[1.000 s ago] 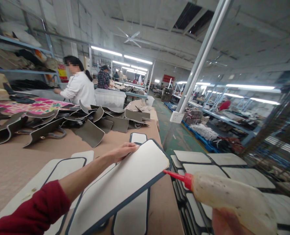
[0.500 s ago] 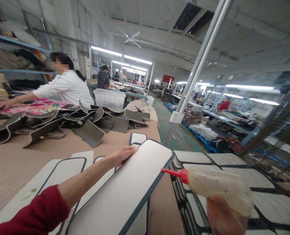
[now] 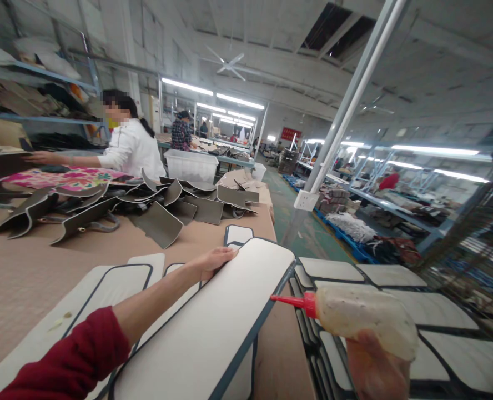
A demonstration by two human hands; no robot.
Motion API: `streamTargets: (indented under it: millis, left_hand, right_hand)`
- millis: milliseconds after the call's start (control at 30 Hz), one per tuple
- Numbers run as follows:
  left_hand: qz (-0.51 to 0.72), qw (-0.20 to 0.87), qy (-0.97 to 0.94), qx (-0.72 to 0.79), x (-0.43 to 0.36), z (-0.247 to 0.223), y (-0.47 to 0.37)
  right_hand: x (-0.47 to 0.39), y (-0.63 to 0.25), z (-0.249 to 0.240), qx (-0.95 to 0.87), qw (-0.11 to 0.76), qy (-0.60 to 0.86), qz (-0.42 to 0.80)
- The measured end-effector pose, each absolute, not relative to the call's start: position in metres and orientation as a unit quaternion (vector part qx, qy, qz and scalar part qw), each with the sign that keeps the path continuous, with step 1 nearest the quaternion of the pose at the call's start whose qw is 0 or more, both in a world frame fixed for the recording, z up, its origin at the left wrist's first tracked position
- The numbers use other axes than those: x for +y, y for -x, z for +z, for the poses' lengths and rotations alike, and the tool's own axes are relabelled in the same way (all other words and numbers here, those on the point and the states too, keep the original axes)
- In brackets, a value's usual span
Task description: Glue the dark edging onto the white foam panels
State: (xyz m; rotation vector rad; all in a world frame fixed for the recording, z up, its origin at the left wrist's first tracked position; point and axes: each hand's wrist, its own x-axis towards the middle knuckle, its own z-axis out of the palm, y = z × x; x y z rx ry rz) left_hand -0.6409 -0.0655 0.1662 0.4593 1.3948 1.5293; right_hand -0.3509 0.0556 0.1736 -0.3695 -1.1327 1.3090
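Note:
My left hand [image 3: 216,261] grips the far left edge of a long cream panel [image 3: 213,316] with a dark border, which is tilted above the table. My right hand [image 3: 375,364], at the lower right, is wrapped round a cloudy squeeze bottle [image 3: 365,316] lying on its side in the air. The bottle's red nozzle [image 3: 290,301] points left, its tip at the panel's dark right edge. More cream panels [image 3: 125,272] with dark outlines lie beneath and to the left on the brown table [image 3: 196,236].
Curved dark-green pieces [image 3: 159,222] are heaped across the table, with a person in white [image 3: 136,147] behind. Stacks of bordered panels [image 3: 429,305] stand at the right. A metal post [image 3: 338,122] with a socket box [image 3: 305,200] rises beyond the table.
The nozzle tip has moved down along the panel's right edge, towards me. The person in white has lifted a dark piece at the far left. The view has shifted slightly.

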Motion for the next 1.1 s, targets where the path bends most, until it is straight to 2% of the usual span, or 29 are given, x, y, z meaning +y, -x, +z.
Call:
streamTargets:
  millis: [700, 900, 1100]
  left_hand:
    - [0.616, 0.469, -0.210, 0.596, -0.034, 0.183, 0.646]
    - [0.621, 0.455, -0.214, 0.601, -0.027, 0.193, 0.645]
    - [0.619, 0.462, -0.216, 0.597, -0.020, 0.196, 0.652]
  right_hand:
    - [0.053, 0.333, 0.161, -0.509, 0.590, 0.231, 0.583]
    - [0.054, 0.324, 0.155, -0.533, 0.554, 0.260, 0.585]
    - [0.058, 0.319, 0.144, -0.542, 0.587, 0.252, 0.546]
